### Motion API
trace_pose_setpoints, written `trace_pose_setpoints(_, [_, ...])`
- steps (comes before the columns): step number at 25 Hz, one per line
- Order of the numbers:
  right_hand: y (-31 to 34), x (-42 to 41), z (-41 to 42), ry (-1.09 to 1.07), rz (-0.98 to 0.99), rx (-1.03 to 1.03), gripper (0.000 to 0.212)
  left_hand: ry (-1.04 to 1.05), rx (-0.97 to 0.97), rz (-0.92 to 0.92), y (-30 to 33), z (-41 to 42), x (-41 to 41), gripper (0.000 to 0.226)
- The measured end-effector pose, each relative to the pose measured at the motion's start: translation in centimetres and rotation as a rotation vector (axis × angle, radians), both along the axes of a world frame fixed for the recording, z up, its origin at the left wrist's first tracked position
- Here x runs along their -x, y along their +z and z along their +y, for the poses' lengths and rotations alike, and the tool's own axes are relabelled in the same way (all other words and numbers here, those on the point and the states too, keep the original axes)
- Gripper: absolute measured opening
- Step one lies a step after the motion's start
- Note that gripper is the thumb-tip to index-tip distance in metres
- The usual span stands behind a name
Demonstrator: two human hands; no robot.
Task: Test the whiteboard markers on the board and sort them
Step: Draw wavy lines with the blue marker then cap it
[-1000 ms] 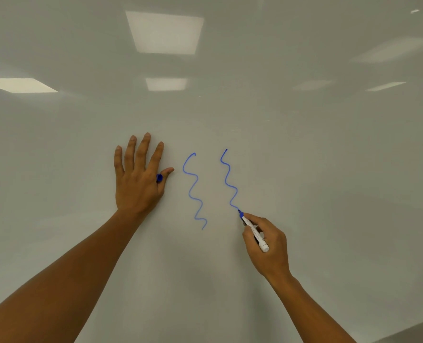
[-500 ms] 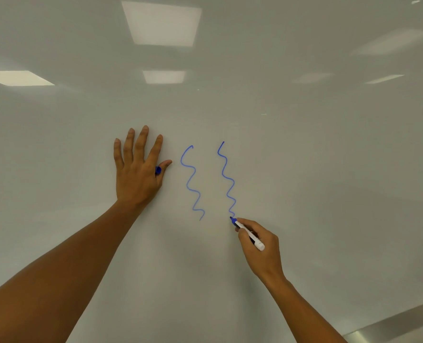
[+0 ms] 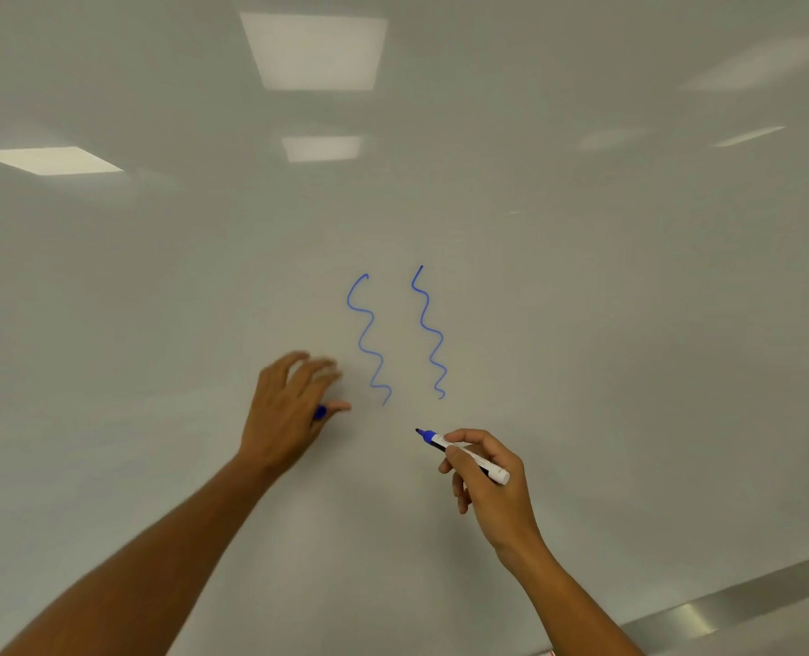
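- The whiteboard (image 3: 582,324) fills nearly the whole frame, glossy, with ceiling-light reflections (image 3: 315,52) across its upper part.
- Two blue wavy lines run downward near the centre of the frame: the left squiggle (image 3: 368,340) and, just beside it, the right squiggle (image 3: 430,333).
- The right hand (image 3: 492,490) sits in the lower centre-right, below the right squiggle. Its fingers (image 3: 464,437) are curled round a white-barrelled blue marker (image 3: 464,454), pinching it near the front.
- The marker is uncapped and tilted, its blue tip pointing to the upper left; the tip lies below the end of the right squiggle, apart from the ink.
- The left hand (image 3: 289,409) is at centre-left, just beside the lower end of the left squiggle. It is blurred; the fingers look loosely bent and slightly spread, the thumb pointing right.
- A small blue cap (image 3: 320,412) shows between thumb and palm of the left hand, tucked there.
- A metal ledge (image 3: 724,603) crosses the lower right corner.
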State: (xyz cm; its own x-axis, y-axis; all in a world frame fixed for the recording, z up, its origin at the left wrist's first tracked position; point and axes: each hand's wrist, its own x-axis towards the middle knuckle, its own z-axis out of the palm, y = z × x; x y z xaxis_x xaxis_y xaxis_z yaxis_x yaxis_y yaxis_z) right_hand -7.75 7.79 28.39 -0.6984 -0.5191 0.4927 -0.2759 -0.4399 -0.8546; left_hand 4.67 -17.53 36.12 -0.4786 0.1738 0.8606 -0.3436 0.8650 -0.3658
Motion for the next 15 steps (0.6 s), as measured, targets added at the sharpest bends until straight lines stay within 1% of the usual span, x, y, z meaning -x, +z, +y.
trace_pose_setpoints(2, [-0.6,-0.6,0.5,0.014,-0.032,-0.004,0.016,-0.062,-0.093,-0.033,-2.8,1.3,-0.4,0.058])
trace_pose_setpoints(4, [-1.4,-1.1,1.0,0.036,-0.057,-0.01,0.015,-0.07,-0.247,-0.056,-5.5,2.7,-0.8,0.063])
trace_pose_setpoints(6, [-2.4,-1.7,1.3,0.052,-0.079,-0.027,0.015,-0.046,-0.452,-0.065,-8.1,3.8,-1.4,0.071])
trace_pose_setpoints(8, [-3.5,-2.2,1.4,0.07,-0.095,-0.053,0.015,0.028,-0.615,-0.098,-10.2,4.6,-2.0,0.077])
trace_pose_setpoints(10, [-4.4,-2.8,1.3,0.103,-0.106,-0.078,0.015,0.069,-0.749,-0.158,-11.7,5.3,-2.6,0.071])
trace_pose_setpoints(12, [-5.1,-3.5,1.1,0.149,-0.144,-0.09,0.017,0.039,-0.834,-0.185,-12.8,5.9,-3.2,0.061])
trace_pose_setpoints(14, [-5.7,-4.3,0.7,0.187,-0.211,-0.109,0.032,-0.023,-0.905,-0.181,-14.1,6.3,-3.9,0.053])
trace_pose_setpoints(15, [-6.1,-4.7,0.5,0.201,-0.244,-0.116,0.04,-0.054,-0.949,-0.177,-15.1,6.1,-4.3,0.053])
